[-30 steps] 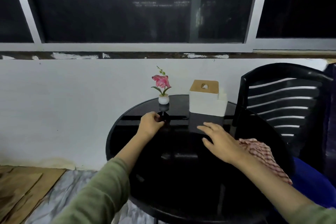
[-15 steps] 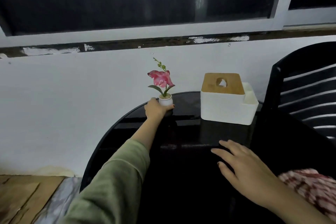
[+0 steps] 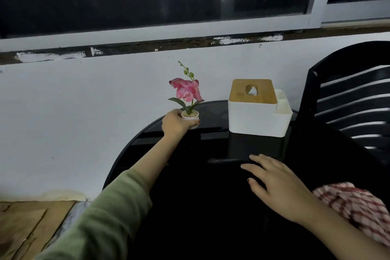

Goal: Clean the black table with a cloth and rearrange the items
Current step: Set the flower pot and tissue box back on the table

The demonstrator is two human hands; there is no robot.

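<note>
A round black table (image 3: 211, 207) fills the lower middle of the head view. At its far edge stands a small white pot with a pink flower (image 3: 186, 96), and my left hand (image 3: 176, 124) is wrapped around the pot. To the right of it sits a white tissue box with a wooden lid (image 3: 256, 112). My right hand (image 3: 280, 188) lies flat on the table top with fingers spread, holding nothing. A red and white checked cloth (image 3: 354, 211) lies on the table just right of that wrist.
A black slatted plastic chair (image 3: 348, 99) stands tight against the table's right side. A white wall (image 3: 84, 122) with a dark window above runs behind the table. Brown boards (image 3: 25, 228) lie on the floor at lower left.
My left hand reached forward from the table's middle to the flower pot and closed around it. The view moved closer to the table. My right hand stayed flat beside the cloth.
</note>
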